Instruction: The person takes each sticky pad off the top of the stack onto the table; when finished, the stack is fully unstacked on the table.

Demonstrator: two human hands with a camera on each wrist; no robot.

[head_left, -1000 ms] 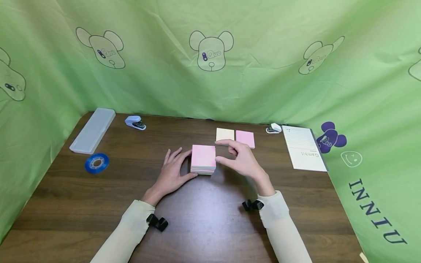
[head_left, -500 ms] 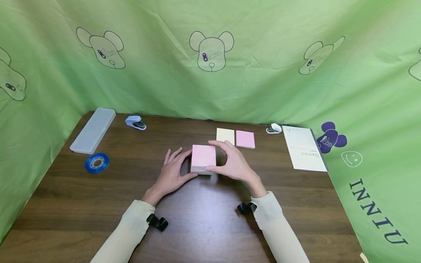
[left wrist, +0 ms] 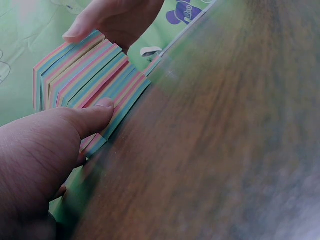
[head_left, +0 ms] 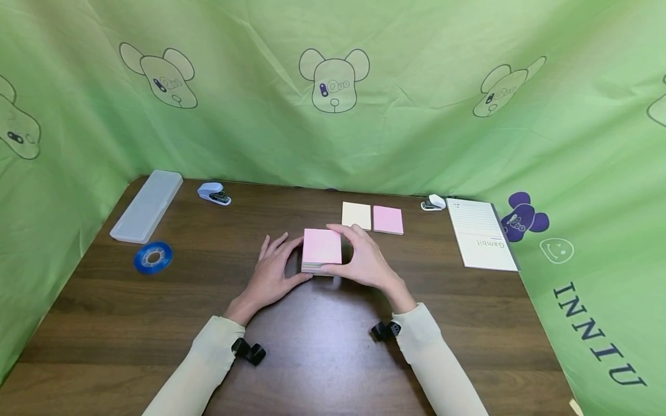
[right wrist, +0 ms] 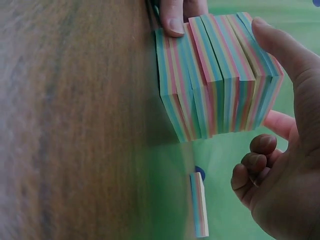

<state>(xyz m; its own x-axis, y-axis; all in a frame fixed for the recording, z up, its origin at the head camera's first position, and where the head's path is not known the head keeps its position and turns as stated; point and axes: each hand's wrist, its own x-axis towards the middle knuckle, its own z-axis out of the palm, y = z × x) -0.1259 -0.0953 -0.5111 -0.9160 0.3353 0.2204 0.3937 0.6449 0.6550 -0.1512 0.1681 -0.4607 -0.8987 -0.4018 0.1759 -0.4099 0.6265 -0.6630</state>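
Observation:
A tall stack of sticky notes (head_left: 322,247), pink on top with multicoloured striped sides, stands on the table between both hands. My left hand (head_left: 272,276) holds it low from the left; its thumb (left wrist: 97,117) presses the near side close to the bottom, and the fingertips behind are hidden. With thumb and index finger my right hand (head_left: 368,260) pinches the upper part of the stack from the right. In the right wrist view that thumb (right wrist: 280,42) touches the top pads, while the other fingers curl in below. The pads sit slightly uneven in the pile.
Behind the stack lie a cream sticky pad (head_left: 356,215) and a pink sticky pad (head_left: 388,219). Blue tape (head_left: 153,257), a pale case (head_left: 147,207) and a blue stapler (head_left: 214,193) are left. At right are a white stapler (head_left: 433,203) and a notepad (head_left: 481,234).
My right hand has moved left to the stack, and its thumb and index finger have come onto the upper pads. The left hand and the stack have stayed in place.

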